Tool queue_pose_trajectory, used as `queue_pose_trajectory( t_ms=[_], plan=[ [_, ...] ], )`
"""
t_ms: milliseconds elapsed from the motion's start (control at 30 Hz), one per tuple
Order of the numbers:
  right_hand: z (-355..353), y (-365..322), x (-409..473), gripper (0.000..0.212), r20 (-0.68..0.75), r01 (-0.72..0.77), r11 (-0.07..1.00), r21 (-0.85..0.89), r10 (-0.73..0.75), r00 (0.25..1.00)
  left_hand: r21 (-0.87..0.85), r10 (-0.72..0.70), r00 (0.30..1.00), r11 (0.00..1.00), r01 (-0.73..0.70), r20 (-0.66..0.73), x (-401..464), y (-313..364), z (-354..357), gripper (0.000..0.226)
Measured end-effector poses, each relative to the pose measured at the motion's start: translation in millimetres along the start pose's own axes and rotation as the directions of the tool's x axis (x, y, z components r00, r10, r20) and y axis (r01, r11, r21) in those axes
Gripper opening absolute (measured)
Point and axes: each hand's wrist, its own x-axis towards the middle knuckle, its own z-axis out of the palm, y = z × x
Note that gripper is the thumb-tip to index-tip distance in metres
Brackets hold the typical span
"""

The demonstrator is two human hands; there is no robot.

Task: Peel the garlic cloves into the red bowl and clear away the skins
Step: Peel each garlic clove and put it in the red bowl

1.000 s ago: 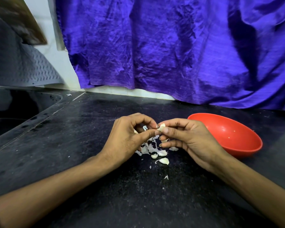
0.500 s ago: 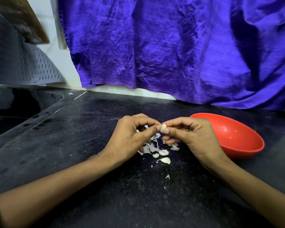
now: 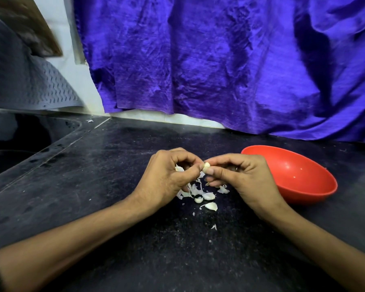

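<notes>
Pinching garlic clove (image 3: 206, 165) between left hand (image 3: 169, 175), right hand (image 3: 240, 178).

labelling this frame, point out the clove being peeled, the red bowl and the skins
garlic clove (image 3: 207, 165), head view, its bare top
red bowl (image 3: 299, 175), head view, inner wall
skins (image 3: 209, 196), head view, middle of the pile

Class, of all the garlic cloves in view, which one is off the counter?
The garlic clove pinched between the left hand and right hand; the other cloves lie on the counter among skins.
</notes>
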Motion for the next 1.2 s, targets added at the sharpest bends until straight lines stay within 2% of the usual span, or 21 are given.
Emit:
queue_pose_trajectory(
  t_ms=[200, 333, 433, 700, 833, 967, 1200],
  plan=[
    [-0.7, 1.3, 0.7, 0.020, 0.013, -0.012, 0.998, 0.054, 0.011, 1.000, -0.125, -0.129, 0.992, 0.984, 0.129, 0.009, 2.3, 2.9, -0.4, 0.011],
    [0.0, 1.3, 0.8, 0.018, -0.015, 0.018, 0.998, 0.059, -0.017, 1.000, -0.311, -0.250, 0.968, 0.918, 0.245, 0.025, 2.1, 7.8, 1.2, 0.013],
    [0.0, 1.0, 1.1, 0.014, -0.017, 0.009, 0.997, 0.081, -0.008, 1.000, -0.386, -0.303, 0.951, 0.872, 0.300, 0.055, 2.1, 9.5, 0.5, 0.015],
    [-0.1, -1.3, 2.6, 0.012, -0.027, -0.014, 0.992, 0.124, 0.017, 0.999, -0.461, -0.339, 0.939, 0.826, 0.323, 0.052, 3.8, 8.3, -0.7, 0.012],
    [-2.8, -2.3, 4.1, 0.014, -0.046, -0.009, 0.990, 0.140, 0.016, 0.999, -0.505, -0.375, 0.927, 0.800, 0.324, 0.000, 10.9, 4.4, -5.9, 0.012],
    [-5.7, -3.7, 5.9, 0.015, -0.071, 0.000, 0.988, 0.157, 0.012, 0.997, -0.488, -0.358, 0.931, 0.825, 0.285, -0.063, 15.7, -0.1, -13.8, 0.009],
    [-5.8, -3.4, 5.7, 0.009, -0.065, -0.012, 0.992, 0.126, 0.020, 0.998, -0.243, -0.229, 0.967, 0.950, 0.198, -0.108, 15.2, -1.4, -15.8, 0.005]
  ],
)
